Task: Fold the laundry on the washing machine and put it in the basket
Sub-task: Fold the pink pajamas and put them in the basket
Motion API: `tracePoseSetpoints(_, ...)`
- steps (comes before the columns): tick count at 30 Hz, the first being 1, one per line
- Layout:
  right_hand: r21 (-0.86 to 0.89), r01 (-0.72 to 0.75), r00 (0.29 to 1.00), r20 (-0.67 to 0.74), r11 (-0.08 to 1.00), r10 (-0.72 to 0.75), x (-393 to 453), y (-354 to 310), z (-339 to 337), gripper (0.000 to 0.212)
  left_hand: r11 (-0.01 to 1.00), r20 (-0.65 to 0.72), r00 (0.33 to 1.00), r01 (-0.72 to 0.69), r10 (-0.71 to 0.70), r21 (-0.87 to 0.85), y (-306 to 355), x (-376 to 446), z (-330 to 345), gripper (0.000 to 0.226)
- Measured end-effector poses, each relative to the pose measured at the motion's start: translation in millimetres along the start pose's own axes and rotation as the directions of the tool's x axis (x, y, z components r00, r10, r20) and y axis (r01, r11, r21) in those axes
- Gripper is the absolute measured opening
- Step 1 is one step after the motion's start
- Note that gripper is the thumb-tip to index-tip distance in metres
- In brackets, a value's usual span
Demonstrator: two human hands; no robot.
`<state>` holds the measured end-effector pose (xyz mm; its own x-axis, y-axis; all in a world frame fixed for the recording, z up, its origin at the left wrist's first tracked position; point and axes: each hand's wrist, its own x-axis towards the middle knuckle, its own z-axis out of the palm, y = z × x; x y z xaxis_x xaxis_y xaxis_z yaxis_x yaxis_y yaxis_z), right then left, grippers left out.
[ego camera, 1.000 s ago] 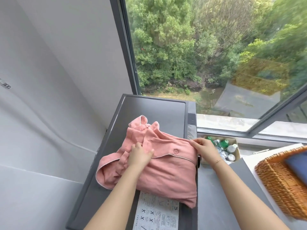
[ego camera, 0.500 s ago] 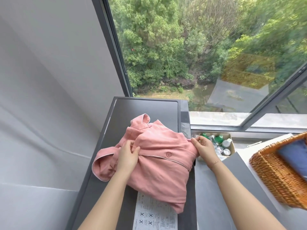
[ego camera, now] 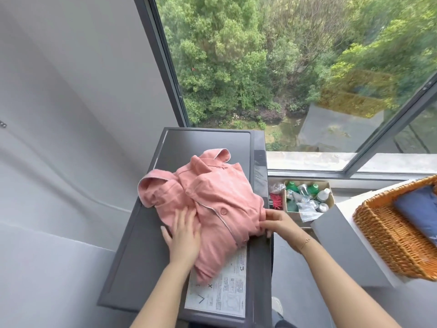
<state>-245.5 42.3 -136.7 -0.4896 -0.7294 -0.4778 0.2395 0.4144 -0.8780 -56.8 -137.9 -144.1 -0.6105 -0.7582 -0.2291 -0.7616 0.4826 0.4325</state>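
On top of the dark grey washing machine (ego camera: 146, 252), just under your fingers, lies the pink pyjama shirt (ego camera: 212, 204), partly folded and bunched, with its collar toward the window and one button showing just beyond your left fingertips. Your left hand (ego camera: 183, 235) rests flat on the shirt's near left part, fingers spread wide and pressing the cloth down, gripping nothing. Your right hand (ego camera: 277, 223) is at the shirt's right edge, where the cloth reaches the machine's right side; its fingers curl narrow onto that edge, pinching the fabric. A rolled sleeve cuff sits beyond and to the left of your left fingers. Nearer to you than both hands, a white instruction sticker (ego camera: 220, 294) on the lid is partly covered by the shirt's hem. To the right of your right fingers, lower down by the sill, a cardboard box (ego camera: 329, 192) holds small bottles. Well to the right of that, the wicker basket (ego camera: 387, 242) stands on a white-and-grey surface, with a folded dark blue garment (ego camera: 418, 209) already inside it.
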Motion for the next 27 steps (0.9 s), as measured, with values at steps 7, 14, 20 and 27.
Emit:
tracePoseSetpoints(7,0.089,0.028,0.999,0.026,0.996,-0.030,-36.3,28.9,27.2,0.022,0.831,-0.274,0.921,0.086,-0.277,-0.549,-36.7,-42.5,-14.3,0.044)
tracePoseSetpoints(14,0.066,0.024,0.999,0.025,0.998,-0.026,-39.0,37.4,18.7,0.021,0.564,-0.050,0.897,0.233,-0.439,-0.792,-44.8,-101.2,3.1,0.021)
tracePoseSetpoints(20,0.248,0.048,0.996,-0.090,0.968,-0.026,-40.1,37.1,33.2,0.012,0.612,-0.177,0.829,0.230,-0.531,-0.757,-19.2,-120.7,25.6,0.019)
tracePoseSetpoints(27,0.428,0.040,0.997,-0.071,0.903,-0.010,-39.0,26.7,29.2,0.015,0.473,-0.200,0.750,0.167,-0.631,-0.865,3.5,-108.6,36.9,0.010)
